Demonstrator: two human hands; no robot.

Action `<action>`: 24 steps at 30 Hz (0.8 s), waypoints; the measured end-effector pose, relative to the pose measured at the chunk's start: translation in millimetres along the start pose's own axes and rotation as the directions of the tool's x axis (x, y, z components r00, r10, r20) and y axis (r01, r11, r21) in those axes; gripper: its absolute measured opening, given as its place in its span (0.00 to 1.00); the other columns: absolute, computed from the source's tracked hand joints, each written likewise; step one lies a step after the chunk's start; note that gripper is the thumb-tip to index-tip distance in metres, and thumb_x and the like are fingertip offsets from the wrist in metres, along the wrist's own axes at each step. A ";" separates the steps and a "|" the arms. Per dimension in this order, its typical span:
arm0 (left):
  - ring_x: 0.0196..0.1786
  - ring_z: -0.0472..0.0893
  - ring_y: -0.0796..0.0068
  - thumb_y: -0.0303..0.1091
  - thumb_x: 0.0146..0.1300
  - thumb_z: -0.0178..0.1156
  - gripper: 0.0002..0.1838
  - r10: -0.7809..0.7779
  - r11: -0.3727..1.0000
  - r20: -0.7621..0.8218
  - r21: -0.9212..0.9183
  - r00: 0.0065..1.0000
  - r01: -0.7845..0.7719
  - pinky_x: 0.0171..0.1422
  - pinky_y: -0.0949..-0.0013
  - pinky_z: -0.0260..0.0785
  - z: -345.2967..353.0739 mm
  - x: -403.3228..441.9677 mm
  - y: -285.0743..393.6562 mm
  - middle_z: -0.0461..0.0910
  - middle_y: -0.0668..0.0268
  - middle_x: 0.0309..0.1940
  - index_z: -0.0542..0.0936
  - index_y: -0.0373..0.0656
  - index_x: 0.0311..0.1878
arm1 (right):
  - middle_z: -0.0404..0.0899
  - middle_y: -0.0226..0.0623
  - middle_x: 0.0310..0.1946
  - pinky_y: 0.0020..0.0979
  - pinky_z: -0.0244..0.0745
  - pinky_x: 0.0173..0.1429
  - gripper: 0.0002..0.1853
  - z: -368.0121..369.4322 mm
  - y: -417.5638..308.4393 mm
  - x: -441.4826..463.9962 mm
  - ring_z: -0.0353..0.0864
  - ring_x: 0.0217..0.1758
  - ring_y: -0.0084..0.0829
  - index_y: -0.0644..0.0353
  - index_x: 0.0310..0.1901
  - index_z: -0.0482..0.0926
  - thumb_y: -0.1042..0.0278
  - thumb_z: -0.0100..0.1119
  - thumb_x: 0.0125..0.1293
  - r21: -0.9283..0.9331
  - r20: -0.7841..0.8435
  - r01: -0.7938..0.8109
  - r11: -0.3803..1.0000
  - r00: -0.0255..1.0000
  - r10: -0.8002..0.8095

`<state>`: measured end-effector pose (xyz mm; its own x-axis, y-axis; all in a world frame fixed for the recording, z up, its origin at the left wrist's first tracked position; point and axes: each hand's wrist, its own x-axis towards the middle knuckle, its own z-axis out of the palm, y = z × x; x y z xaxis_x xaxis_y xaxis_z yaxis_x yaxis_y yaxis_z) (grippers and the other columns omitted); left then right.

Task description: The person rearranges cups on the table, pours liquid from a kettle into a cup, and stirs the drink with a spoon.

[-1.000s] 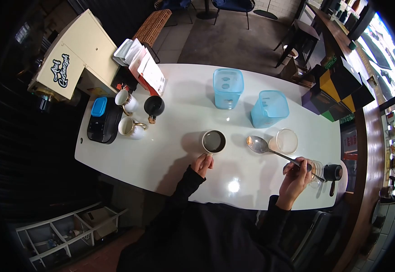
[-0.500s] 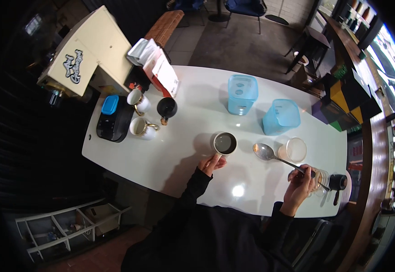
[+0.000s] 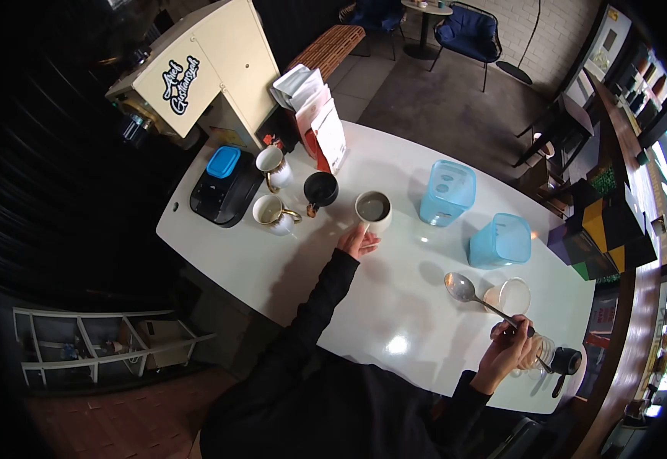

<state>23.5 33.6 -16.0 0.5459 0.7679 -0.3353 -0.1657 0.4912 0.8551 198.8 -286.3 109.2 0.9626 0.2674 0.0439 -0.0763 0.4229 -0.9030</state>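
My left hand (image 3: 359, 242) grips the handle of a light cup (image 3: 373, 212) with dark liquid inside. My right hand (image 3: 508, 349) holds a large metal spoon (image 3: 460, 287) by its handle, bowl pointing left over the table. Beside the spoon stands a clear plastic cup (image 3: 510, 297). A glass vessel (image 3: 541, 353) and a black-topped item (image 3: 566, 360) are just right of my right hand. Left of the held cup are a black cup (image 3: 321, 189) and two white mugs with gold handles (image 3: 272, 167), (image 3: 271, 214).
Two blue translucent containers, one (image 3: 448, 193) behind the other (image 3: 500, 242), stand on the white table (image 3: 379, 306). A black scale-like device (image 3: 225, 190) with a blue lid (image 3: 224, 162), a cream machine (image 3: 203, 69) and packets (image 3: 303, 96) are at left. Coloured boxes (image 3: 605, 229) sit at right.
The view has turned, shifting the scene. My left hand has moved the cup away from me, closer to the black cup. The spoon stays in my right hand.
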 end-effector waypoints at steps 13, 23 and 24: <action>0.24 0.85 0.66 0.38 0.70 0.63 0.31 0.334 0.890 -0.242 0.400 0.911 -0.220 0.28 0.68 0.80 -36.1 -8.9 49.6 0.81 0.55 0.38 0.55 0.50 0.67 | 0.75 0.32 0.29 0.24 0.65 0.26 0.13 11.7 -7.6 -4.4 0.73 0.25 0.21 0.62 0.40 0.76 0.60 0.49 0.79 -0.004 -0.040 0.022 1.000 0.999 -0.022; 0.26 0.86 0.69 0.37 0.71 0.63 0.33 0.256 0.920 -0.238 0.358 0.937 -0.161 0.29 0.69 0.79 -55.1 3.5 56.7 0.83 0.58 0.37 0.55 0.46 0.71 | 0.76 0.31 0.31 0.24 0.65 0.26 0.13 -2.7 -1.9 -2.6 0.74 0.25 0.21 0.62 0.41 0.76 0.61 0.51 0.78 0.038 0.012 0.013 0.999 1.000 -0.014; 0.26 0.86 0.70 0.37 0.71 0.62 0.31 0.234 0.915 -0.261 0.386 0.937 -0.120 0.30 0.70 0.78 -56.1 3.7 56.4 0.83 0.59 0.36 0.56 0.46 0.68 | 0.76 0.31 0.31 0.24 0.65 0.26 0.13 -3.8 -1.8 -3.4 0.74 0.25 0.21 0.62 0.41 0.76 0.61 0.51 0.78 0.040 0.010 0.015 0.999 1.000 -0.016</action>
<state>-29.9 87.3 8.7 0.2579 0.9413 -0.2177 0.0997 0.1981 0.9751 196.7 -291.3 109.0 0.9610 0.2695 0.0623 -0.0721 0.4615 -0.8842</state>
